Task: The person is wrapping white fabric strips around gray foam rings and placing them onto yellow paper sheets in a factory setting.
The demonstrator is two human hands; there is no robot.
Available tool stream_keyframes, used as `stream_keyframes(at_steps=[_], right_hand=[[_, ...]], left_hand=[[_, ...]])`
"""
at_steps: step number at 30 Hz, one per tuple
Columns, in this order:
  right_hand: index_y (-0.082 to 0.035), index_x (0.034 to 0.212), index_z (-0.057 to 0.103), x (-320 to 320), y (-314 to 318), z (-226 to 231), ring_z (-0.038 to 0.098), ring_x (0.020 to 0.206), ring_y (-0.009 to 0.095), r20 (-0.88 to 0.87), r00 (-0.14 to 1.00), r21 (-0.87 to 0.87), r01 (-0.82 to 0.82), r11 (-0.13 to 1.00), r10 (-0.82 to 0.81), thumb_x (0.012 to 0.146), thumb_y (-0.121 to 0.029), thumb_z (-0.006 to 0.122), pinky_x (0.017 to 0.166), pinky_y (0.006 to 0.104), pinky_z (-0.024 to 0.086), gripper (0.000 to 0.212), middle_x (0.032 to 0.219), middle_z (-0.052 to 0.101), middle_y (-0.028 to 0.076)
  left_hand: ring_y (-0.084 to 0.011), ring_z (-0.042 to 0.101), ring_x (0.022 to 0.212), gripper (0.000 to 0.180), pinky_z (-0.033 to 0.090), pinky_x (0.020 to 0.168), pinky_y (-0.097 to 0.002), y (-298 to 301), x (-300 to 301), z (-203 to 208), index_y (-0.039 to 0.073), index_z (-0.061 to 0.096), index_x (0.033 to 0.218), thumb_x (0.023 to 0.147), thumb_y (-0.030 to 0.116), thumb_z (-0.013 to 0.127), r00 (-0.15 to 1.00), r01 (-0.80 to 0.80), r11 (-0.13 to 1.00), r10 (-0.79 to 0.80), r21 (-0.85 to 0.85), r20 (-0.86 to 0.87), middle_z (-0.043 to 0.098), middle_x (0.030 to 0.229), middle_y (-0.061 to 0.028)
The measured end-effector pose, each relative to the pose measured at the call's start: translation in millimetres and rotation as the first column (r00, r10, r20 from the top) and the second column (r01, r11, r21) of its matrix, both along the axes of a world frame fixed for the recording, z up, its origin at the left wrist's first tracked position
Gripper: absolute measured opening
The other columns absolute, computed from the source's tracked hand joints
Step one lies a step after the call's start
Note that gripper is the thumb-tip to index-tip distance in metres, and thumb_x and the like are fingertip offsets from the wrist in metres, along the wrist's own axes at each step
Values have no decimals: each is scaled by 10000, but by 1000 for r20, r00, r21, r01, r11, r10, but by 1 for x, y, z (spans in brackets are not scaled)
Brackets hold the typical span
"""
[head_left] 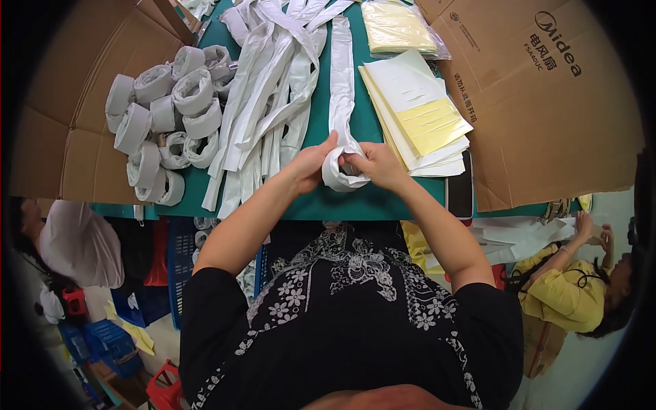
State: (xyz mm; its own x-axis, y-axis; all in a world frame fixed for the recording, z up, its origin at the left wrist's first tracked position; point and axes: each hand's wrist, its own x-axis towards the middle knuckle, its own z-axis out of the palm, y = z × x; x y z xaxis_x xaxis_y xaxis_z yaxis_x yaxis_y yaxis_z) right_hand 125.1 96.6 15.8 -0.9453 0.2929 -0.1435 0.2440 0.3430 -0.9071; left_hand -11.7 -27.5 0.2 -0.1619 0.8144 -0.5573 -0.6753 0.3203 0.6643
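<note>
Head view: the left hand and right hand, fingers curled, grip a white roll. Its loose strip stretches away over the green table.

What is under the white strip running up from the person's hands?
Green tabletop shows along both sides of the white strip; whatever lies directly beneath it is covered.

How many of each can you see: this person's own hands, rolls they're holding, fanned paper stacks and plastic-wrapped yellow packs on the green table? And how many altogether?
Hands: 2, left hand and right hand
Held roll: 1
Paper stack: 1
Yellow pack: 1
Total: 5
</note>
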Motion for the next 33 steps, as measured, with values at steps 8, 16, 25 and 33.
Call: stream_keyframes(at_steps=[8,16,25,33], right_hand=[[-76,1000,602,-2,-16,-18,620,780,151,278,896,-835,403,374,-345,886,-220,499,657,317,518,210,869,638,41],[-87,1138,527,4,-8,-49,599,925,196,-64,980,-980,-97,-173,-189,886,-185,514,822,373,502,271,1018,602,57],[-35,1278,378,2,9,-21,566,1028,168,-206,975,-691,-86,717,-82,782,40,577,885,315,460,540,1114,573,69],[-40,1135,520,4,-16,-3,579,637,91,63,937,-804,251,539,-343,891,-108,468,561,234,463,259,857,636,30]], left_hand=[[-267,526,944,335,428,821,-346,-27,24,4,36,606,968,671,135,726,-87,342,868,411,360,-908,535,1009,-94],[-291,617,874,212,495,734,-356,-35,41,18,51,630,913,703,51,660,3,508,713,560,484,-829,629,931,-108],[-87,586,611,265,437,538,-226,-33,35,32,-14,652,838,850,248,616,703,70,980,85,188,-706,652,713,-43],[-160,547,833,482,444,736,-294,-31,7,18,24,583,1114,733,288,717,461,200,898,268,392,-846,574,974,-85]])
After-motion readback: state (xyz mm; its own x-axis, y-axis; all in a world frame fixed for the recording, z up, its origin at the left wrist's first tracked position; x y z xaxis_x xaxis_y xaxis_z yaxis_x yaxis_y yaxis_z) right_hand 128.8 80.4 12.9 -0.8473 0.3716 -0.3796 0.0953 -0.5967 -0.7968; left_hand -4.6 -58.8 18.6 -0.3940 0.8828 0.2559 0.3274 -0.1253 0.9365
